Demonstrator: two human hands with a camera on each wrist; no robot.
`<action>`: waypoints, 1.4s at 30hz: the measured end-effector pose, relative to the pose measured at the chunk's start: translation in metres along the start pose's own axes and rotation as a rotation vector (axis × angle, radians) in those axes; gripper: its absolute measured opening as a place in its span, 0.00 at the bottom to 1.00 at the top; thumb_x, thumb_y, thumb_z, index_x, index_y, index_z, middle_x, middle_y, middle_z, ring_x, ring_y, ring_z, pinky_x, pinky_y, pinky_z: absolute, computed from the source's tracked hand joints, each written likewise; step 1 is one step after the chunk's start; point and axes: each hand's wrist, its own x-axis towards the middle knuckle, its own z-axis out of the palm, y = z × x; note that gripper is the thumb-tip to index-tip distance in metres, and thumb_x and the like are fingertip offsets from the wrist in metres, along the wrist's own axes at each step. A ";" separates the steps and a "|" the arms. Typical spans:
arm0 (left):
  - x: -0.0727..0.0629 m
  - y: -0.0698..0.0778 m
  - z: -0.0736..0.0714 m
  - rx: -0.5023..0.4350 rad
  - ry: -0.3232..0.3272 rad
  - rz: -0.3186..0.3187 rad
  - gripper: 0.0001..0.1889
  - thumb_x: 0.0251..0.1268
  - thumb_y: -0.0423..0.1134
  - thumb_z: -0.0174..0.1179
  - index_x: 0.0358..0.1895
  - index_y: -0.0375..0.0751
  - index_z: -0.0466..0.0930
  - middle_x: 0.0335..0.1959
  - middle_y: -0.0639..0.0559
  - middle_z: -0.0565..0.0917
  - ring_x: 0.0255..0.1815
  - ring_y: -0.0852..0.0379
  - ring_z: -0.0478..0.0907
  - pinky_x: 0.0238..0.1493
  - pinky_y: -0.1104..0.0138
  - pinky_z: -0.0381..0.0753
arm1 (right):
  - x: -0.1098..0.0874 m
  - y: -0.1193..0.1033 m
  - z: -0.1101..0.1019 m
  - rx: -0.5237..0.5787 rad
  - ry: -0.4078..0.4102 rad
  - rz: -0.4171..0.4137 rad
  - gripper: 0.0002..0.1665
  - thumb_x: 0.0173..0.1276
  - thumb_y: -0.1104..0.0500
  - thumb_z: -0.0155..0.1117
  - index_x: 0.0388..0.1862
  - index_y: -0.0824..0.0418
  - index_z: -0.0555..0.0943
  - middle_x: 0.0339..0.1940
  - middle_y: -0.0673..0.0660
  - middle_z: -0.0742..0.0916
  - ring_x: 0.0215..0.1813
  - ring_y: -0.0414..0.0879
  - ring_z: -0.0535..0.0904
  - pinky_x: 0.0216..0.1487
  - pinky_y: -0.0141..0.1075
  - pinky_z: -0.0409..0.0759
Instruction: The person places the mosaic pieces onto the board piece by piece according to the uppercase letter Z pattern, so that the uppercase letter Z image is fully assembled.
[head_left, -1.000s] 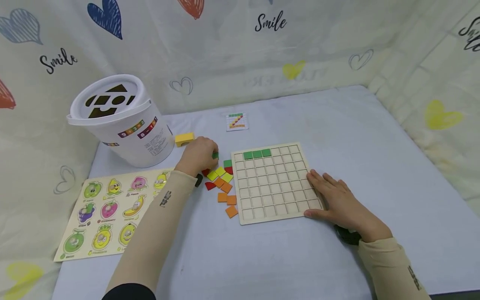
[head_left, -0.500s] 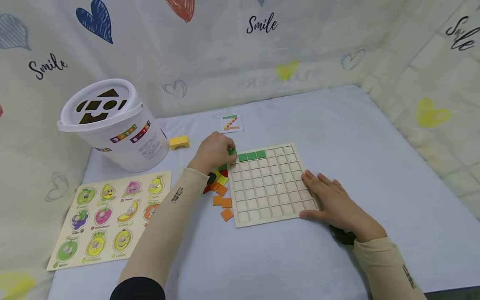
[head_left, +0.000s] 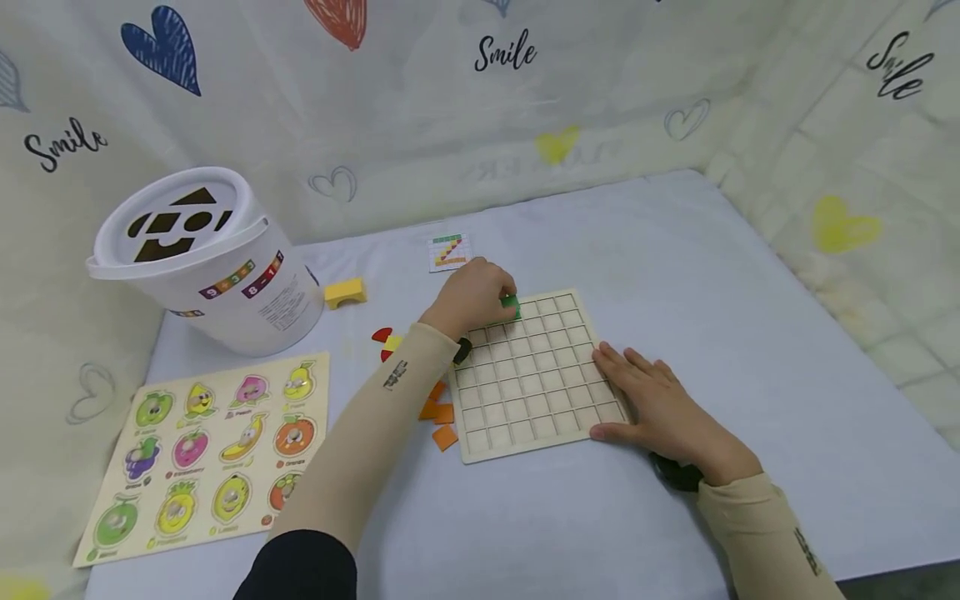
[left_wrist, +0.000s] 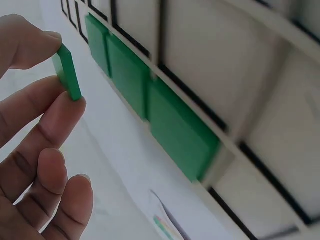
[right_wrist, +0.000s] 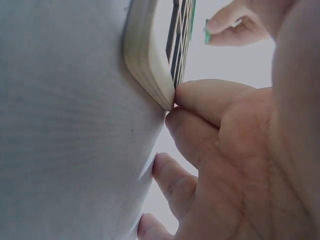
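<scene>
My left hand (head_left: 471, 296) is over the top row of a wooden grid board (head_left: 528, 387). Between thumb and fingertips it pinches a small green square tile (left_wrist: 67, 72), held apart from the board. In the left wrist view, 3 green tiles (left_wrist: 129, 75) sit side by side in cells along the board's edge; in the head view the hand mostly hides them. My right hand (head_left: 660, 404) lies at the board's right edge, its fingers extended. The right wrist view shows its fingertips touching the board's side (right_wrist: 150, 65) and the white cloth.
Orange tiles (head_left: 444, 414) and some red and yellow pieces (head_left: 392, 342) lie left of the board, partly behind the left forearm. A pattern card (head_left: 450, 252) is beyond it. Further left are a yellow arch block (head_left: 345, 292), a white bucket (head_left: 247, 312) and a fruit board (head_left: 210, 467).
My left hand has carried the green tile rightward from the loose pieces to above the board's top row. My right hand stays at the board's edge. The head view has shifted slightly.
</scene>
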 end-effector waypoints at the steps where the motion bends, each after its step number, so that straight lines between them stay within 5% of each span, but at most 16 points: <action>1: 0.002 0.003 0.000 -0.014 -0.002 0.006 0.05 0.65 0.37 0.66 0.33 0.46 0.91 0.31 0.53 0.87 0.35 0.56 0.70 0.38 0.67 0.69 | 0.000 -0.001 0.000 0.001 -0.001 -0.001 0.65 0.62 0.30 0.71 0.87 0.56 0.52 0.88 0.59 0.57 0.86 0.70 0.48 0.80 0.70 0.44; 12: 0.009 0.011 0.015 0.014 -0.033 -0.009 0.08 0.65 0.38 0.65 0.27 0.49 0.88 0.28 0.56 0.85 0.39 0.55 0.70 0.42 0.66 0.68 | 0.002 -0.005 0.006 0.017 -0.013 -0.011 0.64 0.62 0.29 0.71 0.86 0.56 0.53 0.88 0.59 0.58 0.86 0.70 0.48 0.79 0.71 0.45; 18: 0.008 0.011 0.018 0.045 -0.033 -0.001 0.15 0.66 0.38 0.64 0.19 0.50 0.77 0.21 0.57 0.73 0.37 0.55 0.65 0.42 0.65 0.66 | 0.003 -0.006 0.006 0.016 -0.011 -0.014 0.64 0.62 0.30 0.71 0.86 0.56 0.53 0.88 0.59 0.58 0.86 0.70 0.48 0.79 0.71 0.44; 22: 0.007 0.012 0.017 0.065 -0.040 -0.008 0.16 0.68 0.38 0.64 0.18 0.49 0.78 0.22 0.56 0.76 0.39 0.54 0.68 0.44 0.64 0.68 | 0.004 -0.007 0.006 0.018 -0.010 -0.017 0.64 0.62 0.30 0.71 0.86 0.56 0.53 0.88 0.59 0.57 0.86 0.69 0.48 0.80 0.71 0.44; 33: 0.002 0.007 0.016 0.051 -0.074 -0.021 0.10 0.72 0.48 0.66 0.41 0.47 0.90 0.36 0.52 0.87 0.43 0.55 0.76 0.48 0.63 0.79 | 0.005 -0.005 0.009 -0.002 0.000 -0.021 0.64 0.63 0.31 0.71 0.86 0.57 0.53 0.87 0.60 0.58 0.86 0.70 0.49 0.79 0.71 0.46; 37: -0.009 -0.008 0.010 0.013 -0.076 -0.070 0.15 0.73 0.49 0.65 0.55 0.46 0.89 0.48 0.51 0.89 0.52 0.54 0.80 0.56 0.62 0.82 | 0.005 -0.003 0.007 -0.013 0.003 -0.017 0.65 0.62 0.30 0.71 0.86 0.57 0.53 0.87 0.60 0.58 0.86 0.70 0.50 0.79 0.70 0.46; 42: -0.025 -0.033 0.002 -0.040 -0.064 -0.169 0.17 0.72 0.48 0.67 0.57 0.45 0.88 0.53 0.51 0.89 0.57 0.53 0.82 0.62 0.60 0.82 | 0.003 0.000 0.003 -0.022 0.010 -0.003 0.66 0.62 0.29 0.71 0.86 0.57 0.53 0.87 0.59 0.58 0.85 0.70 0.50 0.79 0.70 0.46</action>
